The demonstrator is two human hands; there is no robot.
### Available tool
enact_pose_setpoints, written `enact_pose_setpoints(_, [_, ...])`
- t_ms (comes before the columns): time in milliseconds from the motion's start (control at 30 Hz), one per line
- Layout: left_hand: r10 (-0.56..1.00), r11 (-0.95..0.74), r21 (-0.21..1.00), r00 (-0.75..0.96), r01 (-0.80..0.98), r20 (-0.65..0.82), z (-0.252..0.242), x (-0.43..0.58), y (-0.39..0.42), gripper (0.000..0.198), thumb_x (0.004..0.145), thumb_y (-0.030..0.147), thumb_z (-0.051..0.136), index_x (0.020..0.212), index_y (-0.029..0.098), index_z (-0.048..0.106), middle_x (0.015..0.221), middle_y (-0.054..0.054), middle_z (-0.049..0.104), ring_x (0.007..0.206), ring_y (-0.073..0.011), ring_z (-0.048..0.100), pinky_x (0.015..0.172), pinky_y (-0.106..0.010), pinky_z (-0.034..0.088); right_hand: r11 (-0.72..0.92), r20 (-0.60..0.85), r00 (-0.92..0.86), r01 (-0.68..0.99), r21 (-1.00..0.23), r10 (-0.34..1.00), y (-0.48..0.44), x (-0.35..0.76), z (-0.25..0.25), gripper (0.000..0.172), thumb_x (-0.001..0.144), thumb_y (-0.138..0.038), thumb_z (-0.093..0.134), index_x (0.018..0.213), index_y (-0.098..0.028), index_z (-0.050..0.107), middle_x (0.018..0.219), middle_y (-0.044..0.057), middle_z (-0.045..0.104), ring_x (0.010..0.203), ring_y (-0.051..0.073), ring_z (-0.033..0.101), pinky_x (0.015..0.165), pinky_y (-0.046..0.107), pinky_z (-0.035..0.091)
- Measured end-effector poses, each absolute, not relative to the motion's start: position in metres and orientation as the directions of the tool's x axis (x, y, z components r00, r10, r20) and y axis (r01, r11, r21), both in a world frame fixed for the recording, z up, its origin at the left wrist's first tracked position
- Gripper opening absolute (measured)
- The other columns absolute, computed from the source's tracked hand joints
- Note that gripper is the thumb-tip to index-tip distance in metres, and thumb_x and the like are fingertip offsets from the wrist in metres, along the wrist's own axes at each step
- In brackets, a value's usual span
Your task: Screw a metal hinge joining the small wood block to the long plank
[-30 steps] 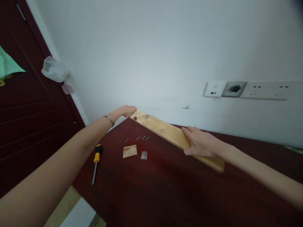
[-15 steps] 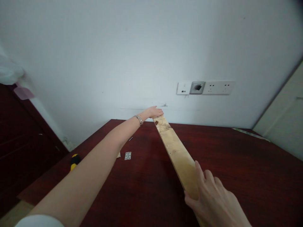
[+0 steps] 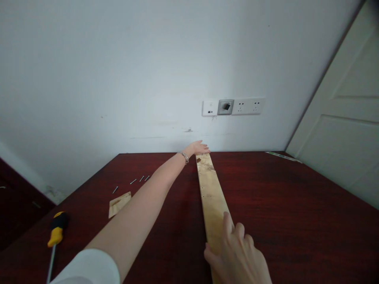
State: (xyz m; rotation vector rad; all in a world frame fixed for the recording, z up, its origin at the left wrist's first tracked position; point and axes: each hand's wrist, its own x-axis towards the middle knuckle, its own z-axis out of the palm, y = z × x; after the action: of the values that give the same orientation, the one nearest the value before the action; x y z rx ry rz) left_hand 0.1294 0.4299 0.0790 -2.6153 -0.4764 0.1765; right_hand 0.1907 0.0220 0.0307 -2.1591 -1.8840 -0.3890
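Observation:
A long pale wooden board (image 3: 211,189) lies on the dark red table, running from the wall side toward me. At its far end is my left hand (image 3: 200,147), fingers stretched out and a little apart, touching the board's end. My right hand (image 3: 238,250) grips the near part, thumb along the left edge and fingers over the right side. Left of my forearm are several screws or nails (image 3: 133,181) and a small flat piece of wood (image 3: 119,204), partly covered by the arm. A yellow and black screwdriver (image 3: 57,228) rests farther left.
The dark red table (image 3: 290,205) meets a white wall (image 3: 148,79) with sockets (image 3: 247,106) above its back edge. A thin light strip (image 3: 283,156) lies at the back right, beside a white panelled door (image 3: 349,110). Another dark door (image 3: 17,205) stands at left.
The view has turned, so the board now points more straight ahead. My left hand's fingers have straightened at the board's end. The screwdriver and screws show more fully; the metal hinge is out of sight.

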Motion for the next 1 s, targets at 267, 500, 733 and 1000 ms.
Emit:
enact_pose_setpoints(267, [0.337,-0.843,-0.453,0.941,0.290,-0.024,0.049,0.138,0.443,0.041,0.085,0.007,0.045,0.113,0.034,0.057,0.129,-0.001,0.057,0.118,-0.0130,0.051,0.101,-0.036,0.033,-0.171,0.221,0.182,0.983,-0.068,0.958,0.034,0.185,0.026,0.056,0.073,-0.036,0.056,0.120,-0.006,0.055,0.079,0.013,0.060,0.063,0.026,0.066,0.046,0.031,0.052])
enact_pose_setpoints(500, [0.347,-0.843,-0.447,0.938,0.301,-0.022,0.035,0.141,0.449,0.043,0.086,0.005,0.042,0.114,0.033,0.057,0.132,-0.001,0.055,0.121,-0.0127,0.050,0.102,-0.037,0.032,-0.170,0.205,0.172,0.985,-0.031,0.963,0.038,0.188,0.018,0.054,0.074,-0.036,0.057,0.120,-0.008,0.054,0.081,0.014,0.060,0.065,0.025,0.066,0.048,0.030,0.052])
enact_pose_setpoints(733, [0.361,-0.840,-0.440,0.932,0.318,-0.015,0.023,0.144,0.452,0.043,0.086,0.005,0.042,0.116,0.033,0.056,0.134,-0.001,0.053,0.122,-0.0126,0.050,0.104,-0.037,0.031,-0.183,0.204,0.193,0.981,-0.070,0.960,0.043,0.189,0.014,0.054,0.073,-0.036,0.058,0.118,-0.006,0.054,0.079,0.013,0.059,0.063,0.026,0.066,0.048,0.032,0.052])
enact_pose_setpoints(1000, [0.376,-0.836,-0.436,0.926,0.333,-0.015,0.021,0.144,0.452,0.039,0.088,0.010,0.043,0.116,0.034,0.055,0.135,0.000,0.052,0.123,-0.0123,0.048,0.103,-0.037,0.032,-0.202,0.171,0.211,0.977,-0.072,0.962,0.044,0.187,0.020,0.059,0.073,-0.037,0.058,0.121,-0.004,0.053,0.080,0.014,0.059,0.065,0.027,0.067,0.051,0.033,0.053])
